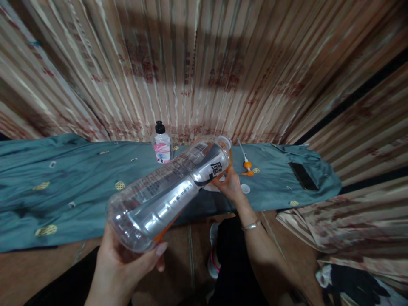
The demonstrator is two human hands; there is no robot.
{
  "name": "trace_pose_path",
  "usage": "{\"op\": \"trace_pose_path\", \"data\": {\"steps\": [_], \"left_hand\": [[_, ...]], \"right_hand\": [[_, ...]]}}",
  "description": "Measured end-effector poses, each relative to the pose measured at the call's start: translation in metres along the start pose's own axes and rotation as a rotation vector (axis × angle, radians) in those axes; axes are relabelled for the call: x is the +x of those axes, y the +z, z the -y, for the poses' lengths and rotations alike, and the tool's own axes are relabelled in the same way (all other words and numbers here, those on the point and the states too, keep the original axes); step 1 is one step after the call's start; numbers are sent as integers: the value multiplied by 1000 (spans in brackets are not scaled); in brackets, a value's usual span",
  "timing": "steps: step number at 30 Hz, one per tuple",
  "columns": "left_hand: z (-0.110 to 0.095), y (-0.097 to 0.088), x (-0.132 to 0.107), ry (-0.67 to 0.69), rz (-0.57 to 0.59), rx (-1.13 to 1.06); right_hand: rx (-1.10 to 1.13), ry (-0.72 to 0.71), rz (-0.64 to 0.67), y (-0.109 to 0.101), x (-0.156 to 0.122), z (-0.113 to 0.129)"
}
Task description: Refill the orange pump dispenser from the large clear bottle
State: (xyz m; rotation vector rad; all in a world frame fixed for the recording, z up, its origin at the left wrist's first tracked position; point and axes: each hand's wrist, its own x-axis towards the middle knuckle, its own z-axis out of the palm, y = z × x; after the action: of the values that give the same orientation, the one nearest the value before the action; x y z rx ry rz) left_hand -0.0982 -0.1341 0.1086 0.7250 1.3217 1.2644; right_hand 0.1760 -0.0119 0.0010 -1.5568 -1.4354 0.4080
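Note:
A large clear plastic bottle (172, 193) with a silver and orange label is held tilted in the air, its open neck up and to the right. My left hand (124, 259) grips the base, thumb across the near edge. Near the neck, my right hand (230, 185) is closed on the bottle's far side, its fingers partly hidden. An orange pump head with a clear tube (247, 165) lies on the cloth beyond my right hand. A small clear bottle with a black cap and pink label (162, 146) stands upright behind the large bottle.
A green cloth with yellow pineapple-like prints (79, 182) covers the long narrow surface. On it are a dark phone (303, 176) at the right and a small white disc (245, 188). Patterned curtains (178, 63) hang close behind. A dark bundle (357, 287) lies at lower right.

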Motion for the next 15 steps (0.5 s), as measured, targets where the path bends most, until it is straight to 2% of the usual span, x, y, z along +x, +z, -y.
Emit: {"op": "trace_pose_path", "data": {"steps": [7, 15], "left_hand": [[-1, 1, -1, 15, 27, -3], [-3, 1, -1, -16, -5, 4]], "right_hand": [[18, 1, 7, 1, 1, -1], [3, 4, 6, 0, 0, -2]]}}
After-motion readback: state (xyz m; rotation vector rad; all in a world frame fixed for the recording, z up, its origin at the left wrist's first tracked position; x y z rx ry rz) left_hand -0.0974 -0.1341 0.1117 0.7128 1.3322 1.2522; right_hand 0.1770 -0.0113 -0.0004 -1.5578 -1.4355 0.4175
